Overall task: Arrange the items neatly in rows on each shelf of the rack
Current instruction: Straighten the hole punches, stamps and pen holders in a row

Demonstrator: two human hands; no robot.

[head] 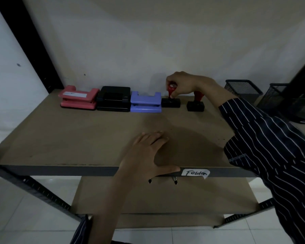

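Along the back of the brown shelf (77,134) stands a row: a pink hole punch (77,98), a black hole punch (114,99), a purple hole punch (145,103). Right of them is a rubber stamp (171,100) with a red handle and black base; my right hand (181,84) grips its handle from above. A second red-handled stamp (195,104) stands just to its right, partly behind my wrist. My left hand (148,154) rests flat on the shelf's front part, thumb along the front edge, holding nothing.
Two black mesh pen holders (243,90) (278,99) stand at the shelf's back right. A paper label reading "Folder" (195,173) sticks on the front rail. A lower shelf (165,196) shows below. Black rack posts (25,41) rise on the left and right.
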